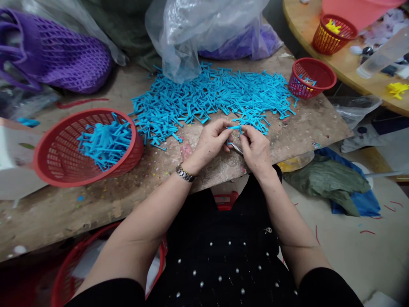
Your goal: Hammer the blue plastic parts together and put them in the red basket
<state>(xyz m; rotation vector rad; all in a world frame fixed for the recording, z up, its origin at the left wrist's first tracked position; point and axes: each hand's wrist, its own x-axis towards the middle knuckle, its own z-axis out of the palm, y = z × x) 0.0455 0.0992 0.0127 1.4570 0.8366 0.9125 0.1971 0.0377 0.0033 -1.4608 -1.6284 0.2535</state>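
Observation:
Close to the table's front edge, my left hand [212, 138] pinches one end of a small blue plastic piece [235, 127]. My right hand [256, 147] meets it from the other side, its thumb and fingers closed at the piece's other end. A thin metal tool [235, 147] slants out from under my right hand; its kind is hidden. Just beyond my hands spreads a wide heap of similar blue plastic pieces [207, 96]. On the left stands a red basket [57, 170] with a pile of blue pieces [107, 143] in it.
A small red basket [315, 70] sits at the table's right corner. Clear plastic bags [204, 25] hang over the heap's back. A purple net bag [67, 51] lies back left. Another table [297, 21] at right holds a red basket [334, 36] with yellow pieces.

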